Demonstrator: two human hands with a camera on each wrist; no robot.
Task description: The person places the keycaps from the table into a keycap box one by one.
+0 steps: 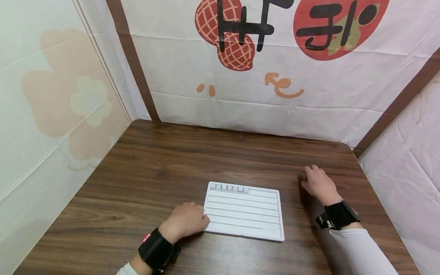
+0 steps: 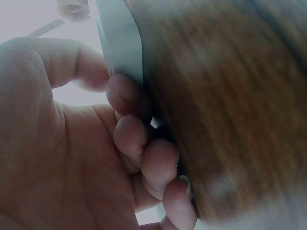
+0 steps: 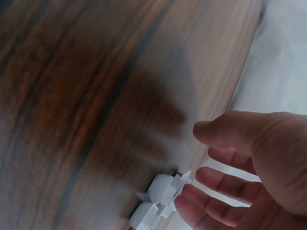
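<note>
A flat white tray [image 1: 244,212] with raised ridges lies on the brown wooden table. Several small square keycap-like pieces [image 1: 229,188] sit in its top row, toward the left. At the tray's left edge, my left hand [image 1: 185,220] pinches the rim between thumb and index finger; the other fingers curl in beside it in the left wrist view. To the right of the tray, my right hand [image 1: 319,185] hovers low with loosely bent fingers. In the right wrist view its fingertips are beside small white pieces [image 3: 160,191], which the hand hides from the head view.
The wooden table [image 1: 144,164] has rounded far corners. Printed white cloth [image 1: 165,68] hangs behind it and along both sides. A black strap [image 1: 159,250] with a device is worn on each wrist.
</note>
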